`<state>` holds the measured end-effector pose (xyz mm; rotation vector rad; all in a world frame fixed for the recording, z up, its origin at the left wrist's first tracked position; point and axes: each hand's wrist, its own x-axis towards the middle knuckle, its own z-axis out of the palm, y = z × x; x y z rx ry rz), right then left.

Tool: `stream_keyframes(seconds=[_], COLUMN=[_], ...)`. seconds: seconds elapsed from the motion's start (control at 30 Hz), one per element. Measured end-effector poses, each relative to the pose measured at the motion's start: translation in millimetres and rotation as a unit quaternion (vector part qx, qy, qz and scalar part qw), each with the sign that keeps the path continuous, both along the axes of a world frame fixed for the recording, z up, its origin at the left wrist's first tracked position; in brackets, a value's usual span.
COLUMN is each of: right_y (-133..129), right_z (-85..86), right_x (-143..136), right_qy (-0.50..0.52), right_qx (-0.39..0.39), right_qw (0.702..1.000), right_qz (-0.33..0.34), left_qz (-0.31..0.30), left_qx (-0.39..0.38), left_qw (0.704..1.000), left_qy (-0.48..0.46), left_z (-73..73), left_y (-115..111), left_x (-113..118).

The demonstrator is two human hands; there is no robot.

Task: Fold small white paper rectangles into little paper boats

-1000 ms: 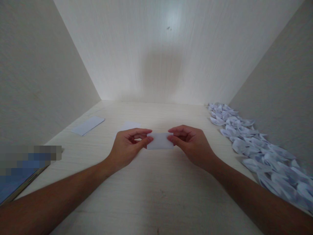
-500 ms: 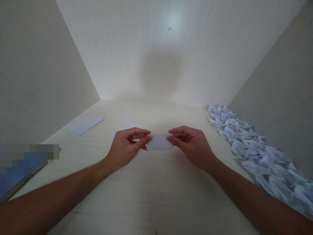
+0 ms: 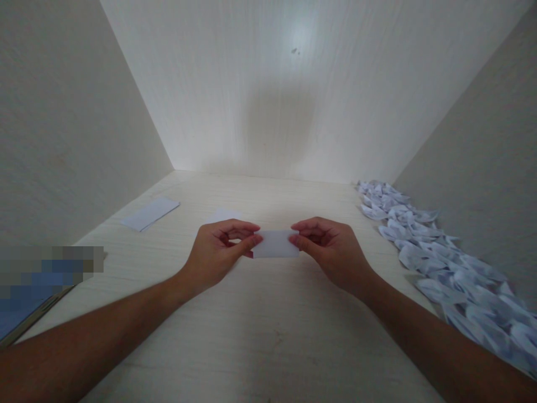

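A small white paper slip (image 3: 274,244) is held just above the pale wooden tabletop (image 3: 260,330), in the middle of the view. My left hand (image 3: 220,249) pinches its left end between thumb and fingers. My right hand (image 3: 331,247) pinches its right end the same way. The slip looks like a folded rectangle, stretched flat between both hands. Behind my left hand another white sheet (image 3: 224,215) lies flat on the table, partly hidden by the fingers.
A long heap of several folded white paper pieces (image 3: 436,257) runs along the right wall. A white paper strip (image 3: 150,213) lies near the left wall. A blue flat object (image 3: 25,308) sits at the left edge. Pale walls enclose the table on three sides.
Both hands and the slip stay almost still; only the view has shifted slightly.
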<state>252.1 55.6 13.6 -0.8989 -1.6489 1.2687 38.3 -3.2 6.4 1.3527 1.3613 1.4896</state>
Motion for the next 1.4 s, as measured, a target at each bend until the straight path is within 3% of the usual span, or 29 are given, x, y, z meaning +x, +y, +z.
stream_keyframes(seconds=[0.47, 1.0, 1.23, 1.4], right_y=[1.8, 1.6, -0.3, -1.0], right_z=[-0.3, -1.3, -5.0, -4.0], right_x=[1.2, 2.3, -0.7, 0.4], right_qy=[-0.005, -0.036, -0.061, -0.111], right_qx=[0.029, 0.002, -0.059, -0.049], right_qw=[0.999, 0.999, 0.990, 0.980], right_qz=[0.016, 0.031, 0.110, 0.158], left_qz=[-0.015, -0.030, -0.083, -0.131], left_qx=[-0.003, -0.027, -0.069, -0.093], left_qw=[1.000, 0.999, 0.994, 0.987], left_qy=[-0.015, -0.020, -0.003, 0.010], left_z=[-3.5, -3.9, -5.7, -8.5], left_y=[0.9, 0.1, -1.5, -4.6], left_x=[-1.6, -0.1, 1.8, 1.9])
